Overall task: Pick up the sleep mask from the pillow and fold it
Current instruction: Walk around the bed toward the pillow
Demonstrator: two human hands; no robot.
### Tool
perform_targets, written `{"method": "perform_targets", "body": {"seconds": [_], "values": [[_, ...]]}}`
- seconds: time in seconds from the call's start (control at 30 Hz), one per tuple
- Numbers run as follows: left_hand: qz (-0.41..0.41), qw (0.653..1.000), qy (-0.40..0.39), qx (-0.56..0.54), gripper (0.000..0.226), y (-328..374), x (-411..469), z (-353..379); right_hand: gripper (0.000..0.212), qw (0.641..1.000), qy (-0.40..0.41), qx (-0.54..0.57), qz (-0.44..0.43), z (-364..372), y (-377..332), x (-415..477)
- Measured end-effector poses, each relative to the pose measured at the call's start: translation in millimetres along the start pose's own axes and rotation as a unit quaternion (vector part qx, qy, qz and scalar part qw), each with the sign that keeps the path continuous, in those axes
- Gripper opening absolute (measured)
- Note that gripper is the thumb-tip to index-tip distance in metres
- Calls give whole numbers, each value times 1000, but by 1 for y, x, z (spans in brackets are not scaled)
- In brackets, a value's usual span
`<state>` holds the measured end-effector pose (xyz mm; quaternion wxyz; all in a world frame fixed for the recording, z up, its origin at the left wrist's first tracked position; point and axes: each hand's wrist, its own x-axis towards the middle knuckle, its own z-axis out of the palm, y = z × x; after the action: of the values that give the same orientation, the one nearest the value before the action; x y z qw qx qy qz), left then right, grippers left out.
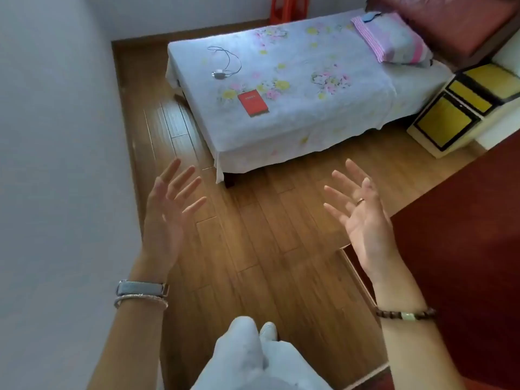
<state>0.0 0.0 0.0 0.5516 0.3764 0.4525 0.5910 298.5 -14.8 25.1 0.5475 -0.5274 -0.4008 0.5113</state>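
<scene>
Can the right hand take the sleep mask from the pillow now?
Probably not yet. The right hand is open above the floor, and the sleep mask lies on the pillow at the bed's far end.

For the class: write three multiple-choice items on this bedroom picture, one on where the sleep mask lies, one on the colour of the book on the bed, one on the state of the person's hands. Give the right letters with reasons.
1. Where does the sleep mask lie?
A. on the floor
B. on the pillow at the far end of the bed
C. in the left hand

2. What colour is the book on the bed?
A. red
B. green
C. black

3. How are the hands?
A. both clenched
B. one holds a cable
C. both open and empty

Answers
1 B: the sleep mask rests on the pillow at the bed's far end.
2 A: the book has a red cover.
3 C: the left hand and the right hand show spread fingers, holding nothing.
</scene>
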Motion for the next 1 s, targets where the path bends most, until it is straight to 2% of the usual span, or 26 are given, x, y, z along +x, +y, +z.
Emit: {"method": "perform_targets", "body": {"seconds": [0.13,0.23,0.3,0.43,0.67,1.0], "values": [[8,999,35,22,68,10,-1,-13,48,999,-47,-17,21,21,2,15],[17,998,65,20,83,15,1,-29,44,996,-79,-35,30,42,7,30],[27,996,82,16,70,15,9,-43,39,994,-100,-39,28,58,10,41],[29,994,104,20,64,19,30,-71,41,990,-133,-38,38,92,15,66],[30,993,115,28,73,39,97,-111,49,988,-146,-20,45,159,21,129],[34,993,109,35,64,71,224,-176,46,990,-136,9,31,253,17,238]]}}
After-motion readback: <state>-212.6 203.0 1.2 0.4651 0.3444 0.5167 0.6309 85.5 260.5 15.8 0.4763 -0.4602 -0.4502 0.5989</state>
